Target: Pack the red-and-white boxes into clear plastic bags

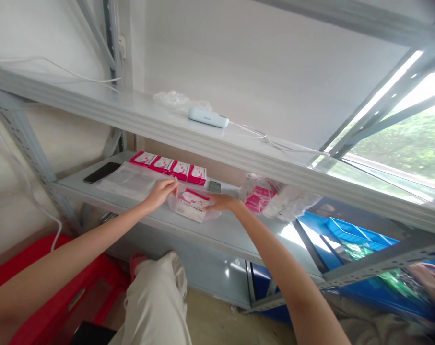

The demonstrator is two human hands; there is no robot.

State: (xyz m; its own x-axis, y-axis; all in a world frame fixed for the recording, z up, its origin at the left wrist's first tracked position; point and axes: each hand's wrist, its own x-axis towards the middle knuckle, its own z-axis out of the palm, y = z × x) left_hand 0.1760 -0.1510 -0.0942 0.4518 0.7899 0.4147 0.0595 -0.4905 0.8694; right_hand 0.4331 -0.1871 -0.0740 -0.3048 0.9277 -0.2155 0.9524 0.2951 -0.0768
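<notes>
The pink-and-white box (193, 200) lies on the shelf (235, 235), in or on a clear bag (176, 206). My left fingers (171, 184) pinch the bag's left edge; my right fingers (210, 207), nearer, spread over the box's right side.

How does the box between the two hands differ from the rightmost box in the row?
The first box appears to be in a clear bag; the rightmost box shows none. The first box lies nearer the shelf's front; the rightmost box is farther back. The right hand is at the first box, not the rightmost box. Both are pink and white.
</notes>
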